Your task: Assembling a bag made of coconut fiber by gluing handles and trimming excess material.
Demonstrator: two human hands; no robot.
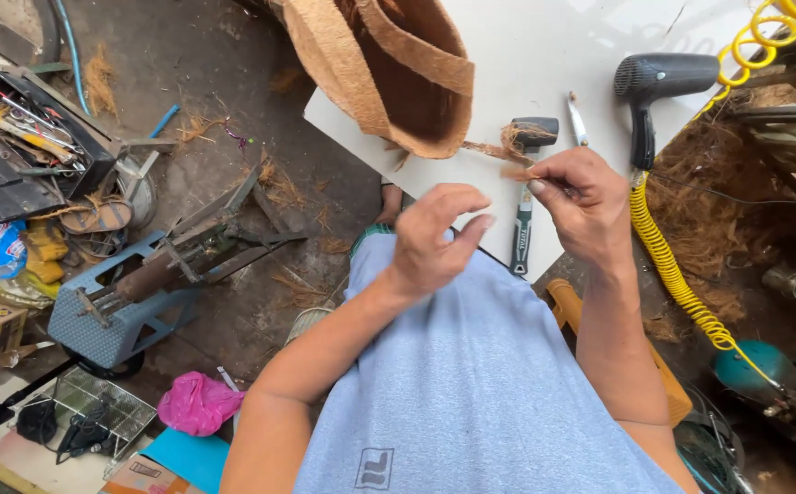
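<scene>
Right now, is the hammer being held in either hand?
No. The hammer lies flat on the white board, while the right hand pinches a bit of brown fibre and the left hand holds nothing visible.

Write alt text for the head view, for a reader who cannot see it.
Seen from above, a person's right hand pinches a tuft of brown fibre while the left hand hovers open beside it. Beyond lie a white board with a hammer, a black hair dryer and a coarse fibre pot.
</scene>
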